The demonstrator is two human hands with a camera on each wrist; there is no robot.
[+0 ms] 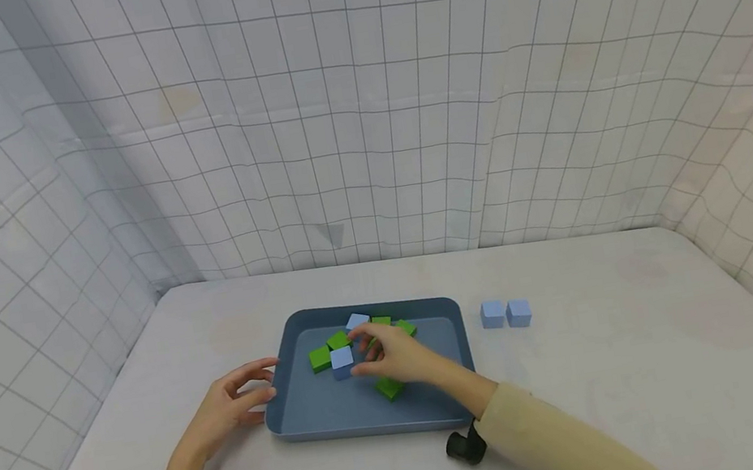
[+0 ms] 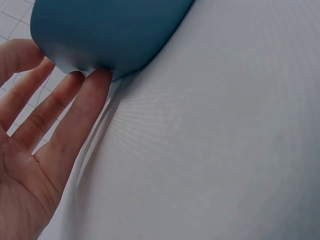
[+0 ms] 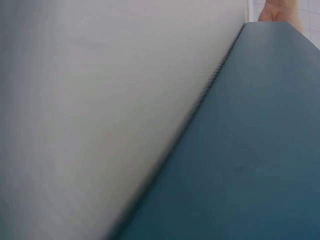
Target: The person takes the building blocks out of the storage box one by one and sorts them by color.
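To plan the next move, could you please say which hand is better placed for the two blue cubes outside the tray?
Probably the right hand: it is nearer the two blue cubes, which lie right of the tray, while the left hand touches the tray's left end.

On my remote feeds I can read no text, label, brand, number or sign in any of the three views, near or far, left or right.
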